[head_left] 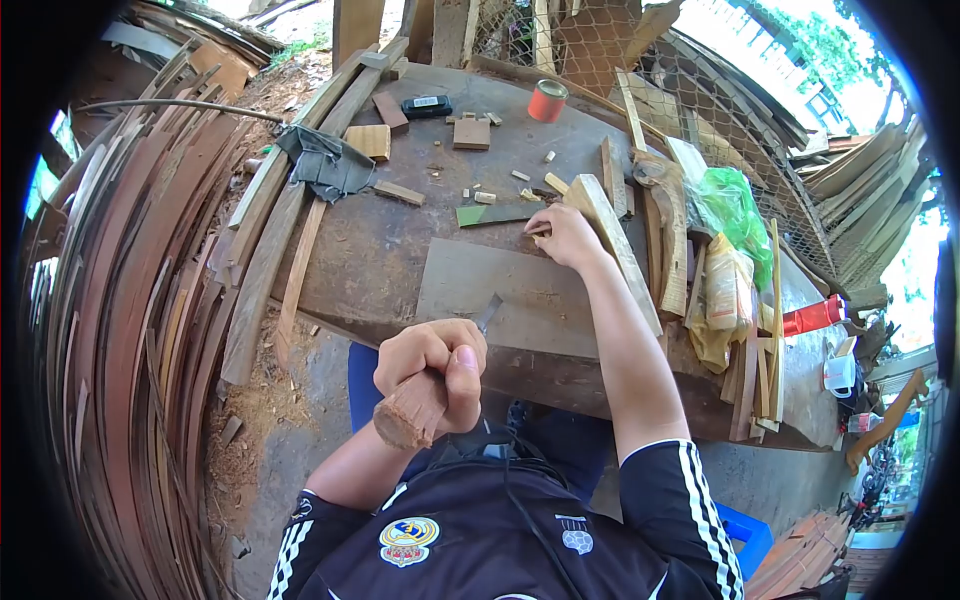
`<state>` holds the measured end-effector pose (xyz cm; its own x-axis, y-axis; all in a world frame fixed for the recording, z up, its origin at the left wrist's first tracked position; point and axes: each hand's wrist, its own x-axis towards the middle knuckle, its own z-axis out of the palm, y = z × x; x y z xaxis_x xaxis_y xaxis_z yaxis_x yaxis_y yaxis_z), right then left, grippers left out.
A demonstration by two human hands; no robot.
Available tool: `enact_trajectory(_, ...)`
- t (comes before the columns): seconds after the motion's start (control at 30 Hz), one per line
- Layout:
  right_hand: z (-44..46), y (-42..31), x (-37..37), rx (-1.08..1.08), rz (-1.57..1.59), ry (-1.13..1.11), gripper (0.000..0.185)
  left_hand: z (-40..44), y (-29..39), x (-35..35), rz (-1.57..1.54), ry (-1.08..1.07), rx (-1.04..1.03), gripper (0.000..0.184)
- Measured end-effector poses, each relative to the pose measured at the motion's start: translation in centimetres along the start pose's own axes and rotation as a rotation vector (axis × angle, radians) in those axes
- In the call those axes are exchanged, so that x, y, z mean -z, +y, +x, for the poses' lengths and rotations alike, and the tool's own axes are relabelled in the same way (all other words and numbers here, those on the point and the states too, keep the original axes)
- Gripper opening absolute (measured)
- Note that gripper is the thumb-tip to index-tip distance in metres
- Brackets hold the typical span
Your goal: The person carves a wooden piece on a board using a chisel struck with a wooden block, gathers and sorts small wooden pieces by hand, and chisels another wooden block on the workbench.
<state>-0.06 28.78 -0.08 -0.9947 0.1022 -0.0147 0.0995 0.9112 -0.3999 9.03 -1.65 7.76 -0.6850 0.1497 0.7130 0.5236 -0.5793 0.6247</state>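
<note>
My left hand (432, 375) is wrapped around the thick wooden handle of a chisel (408, 412). The handle's butt end faces me, and the narrow metal blade points away over the workbench. My right hand (566, 238) is low over the bench top with thumb and fingers pinched together. Something small and pale may show at its fingertips, but I cannot make it out. Just left of those fingers lies a flat dark strip with a green end (478, 215). Nearer to me, a flat brown board (470, 280) lies on the bench between my hands.
Small wood offcuts (485, 197) and blocks (472, 134) lie across the workbench (350, 265). Behind them stand an orange-red can (547, 101) and a black case (427, 106). A thick plank (612, 250) runs beside my right forearm, near a green plastic bag (735, 215). Stacked boards (130, 300) fill the left.
</note>
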Motion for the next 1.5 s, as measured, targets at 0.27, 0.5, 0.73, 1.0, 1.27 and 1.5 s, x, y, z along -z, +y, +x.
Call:
enact_trajectory(0.27,0.7,-0.2,-3.6,-0.287,0.937,0.327,0.025,-0.3,-0.2,0.4,-0.059,0.028,0.024,0.025)
enact_trajectory(0.5,1.4,0.3,-2.3,-0.531,2.481,0.136,0.030,-0.2,-0.3,0.4,-0.050,0.015,0.023,0.025)
enact_trajectory(0.73,1.9,-2.9,-2.1,-0.609,1.655,0.363,0.027,-0.6,0.0,0.0,-0.023,0.016,-0.014,0.027)
enact_trajectory(1.0,5.4,-4.6,-2.8,-0.023,0.385,0.444,0.022,-0.4,-0.1,-0.2,0.001,0.025,-0.022,0.026)
enact_trajectory(1.27,5.9,-2.8,-6.9,0.183,0.026,0.306,0.032,0.0,-0.2,0.8,-0.066,0.084,0.055,0.026)
enact_trajectory(1.5,5.3,0.0,-4.7,-0.714,1.934,0.477,0.013,0.4,-0.1,1.1,-0.022,0.090,0.093,0.025)
